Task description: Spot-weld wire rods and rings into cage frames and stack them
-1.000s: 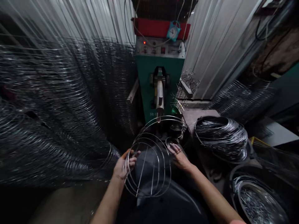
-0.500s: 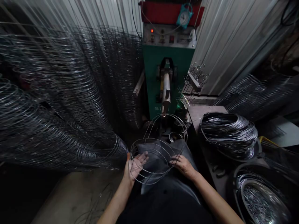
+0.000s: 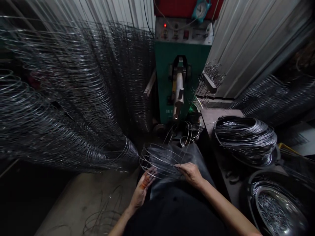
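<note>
A round wire frame [image 3: 161, 159], made of thin metal rings joined by wires, is tilted over my lap on the dark apron [image 3: 169, 182]. My right hand [image 3: 192, 175] pinches its right side between thumb and fingers. My left hand [image 3: 143, 188], with an orange wrap on one finger, is at the lower left rim, its fingers stretched out along the wires. Whether its fingertips bear the frame's weight I cannot make out. Beyond the frame stands a green machine [image 3: 163, 78] with a downward-pointing metal arm [image 3: 178, 95].
Tall stacks of wire rings [image 3: 83, 82] fill the left side. On the right, a bench [image 3: 221, 114] bears a basin of bent wires [image 3: 246, 137]. Nearer, a metal bowl [image 3: 273, 209] contains short wire pieces. Loose wire loops [image 3: 103, 216] lie on the floor.
The wire frame has come away from below the machine's arm and tilted flatter towards me. My left hand has turned from palm-up to edge-on and lowered. The view has shifted slightly.
</note>
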A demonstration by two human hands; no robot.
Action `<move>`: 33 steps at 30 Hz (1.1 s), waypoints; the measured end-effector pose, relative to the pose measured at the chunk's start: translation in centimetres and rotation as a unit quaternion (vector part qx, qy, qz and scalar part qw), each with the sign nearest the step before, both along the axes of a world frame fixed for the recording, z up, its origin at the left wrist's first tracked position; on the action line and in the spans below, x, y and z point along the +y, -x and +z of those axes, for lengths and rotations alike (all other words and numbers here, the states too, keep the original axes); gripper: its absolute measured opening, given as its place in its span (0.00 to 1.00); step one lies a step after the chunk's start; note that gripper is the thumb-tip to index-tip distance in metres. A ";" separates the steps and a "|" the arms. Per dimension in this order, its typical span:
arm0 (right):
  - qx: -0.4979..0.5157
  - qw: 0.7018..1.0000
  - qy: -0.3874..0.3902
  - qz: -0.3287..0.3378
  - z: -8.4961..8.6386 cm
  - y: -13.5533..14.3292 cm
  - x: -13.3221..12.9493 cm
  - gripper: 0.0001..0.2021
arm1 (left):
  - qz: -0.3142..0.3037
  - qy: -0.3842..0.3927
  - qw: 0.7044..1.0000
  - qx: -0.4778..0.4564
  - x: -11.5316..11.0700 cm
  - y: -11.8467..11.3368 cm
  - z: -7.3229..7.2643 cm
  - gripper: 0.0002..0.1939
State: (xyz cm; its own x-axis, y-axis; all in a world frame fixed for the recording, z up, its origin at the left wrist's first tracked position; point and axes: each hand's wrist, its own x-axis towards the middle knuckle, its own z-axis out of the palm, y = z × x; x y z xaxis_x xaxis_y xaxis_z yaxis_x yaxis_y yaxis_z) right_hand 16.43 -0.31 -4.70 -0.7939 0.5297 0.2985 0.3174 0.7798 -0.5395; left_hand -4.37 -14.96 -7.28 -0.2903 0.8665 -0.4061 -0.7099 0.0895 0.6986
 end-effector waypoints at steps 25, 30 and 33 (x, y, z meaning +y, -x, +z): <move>-0.127 0.990 -0.002 0.054 8.1 0.6 15.6 0.13 | 0.055 -0.021 0.994 0.092 11.7 -2.5 3.5 0.43; -0.006 0.999 0.004 -0.040 8.5 2.0 18.4 0.16 | 0.019 -0.033 0.994 0.101 15.9 -0.5 5.5 0.44; 0.014 0.997 -0.026 -0.066 8.6 3.1 19.5 0.16 | 0.008 -0.034 0.994 0.101 18.3 0.3 6.5 0.46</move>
State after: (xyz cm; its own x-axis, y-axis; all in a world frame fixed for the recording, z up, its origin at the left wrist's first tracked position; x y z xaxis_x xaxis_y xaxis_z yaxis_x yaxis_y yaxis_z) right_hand 13.30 19.18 3.94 -0.7089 0.6124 0.3499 0.4042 0.7593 -0.5100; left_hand -4.65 3.38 -0.73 -0.3738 0.8845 -0.2792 -0.5550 0.0279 0.8314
